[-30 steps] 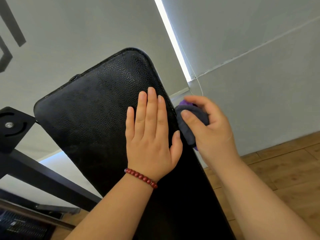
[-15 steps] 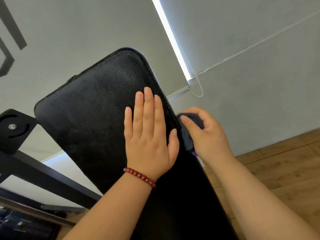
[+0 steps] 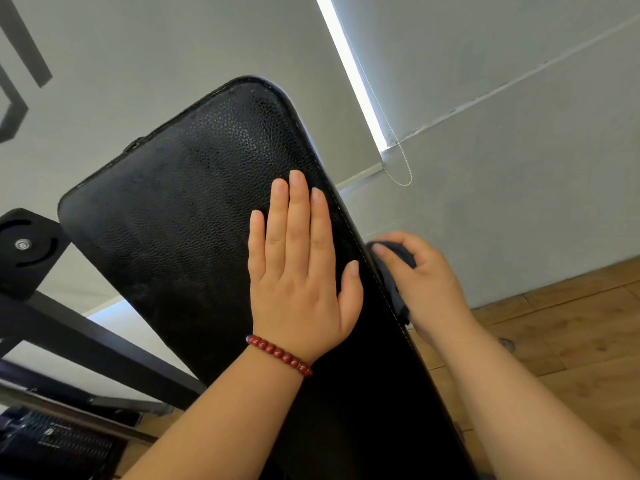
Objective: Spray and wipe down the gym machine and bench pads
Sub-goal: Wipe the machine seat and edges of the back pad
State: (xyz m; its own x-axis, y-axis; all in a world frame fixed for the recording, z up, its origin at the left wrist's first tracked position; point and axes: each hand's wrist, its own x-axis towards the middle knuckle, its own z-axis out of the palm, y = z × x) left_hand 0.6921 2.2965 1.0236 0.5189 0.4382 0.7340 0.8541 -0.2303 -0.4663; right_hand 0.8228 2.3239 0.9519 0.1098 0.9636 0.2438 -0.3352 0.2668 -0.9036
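Note:
A black textured bench pad (image 3: 180, 230) slants up through the middle of the head view. My left hand (image 3: 298, 268), a red bead bracelet on its wrist, lies flat on the pad with straight fingers near the right edge. My right hand (image 3: 429, 285) grips a dark grey cloth (image 3: 391, 275) and holds it against the pad's right side edge. Most of the cloth is hidden under the fingers and behind the pad's edge.
A black metal frame (image 3: 69, 334) with a pivot plate (image 3: 24, 247) supports the pad at the left. Grey walls stand behind, with a blind and its bead cord (image 3: 401, 168) at the upper right. Wooden floor (image 3: 571, 341) lies to the right.
My right hand has slid the cloth down along the pad's right side edge, toward me. The left hand stays flat on the pad, shifted slightly lower.

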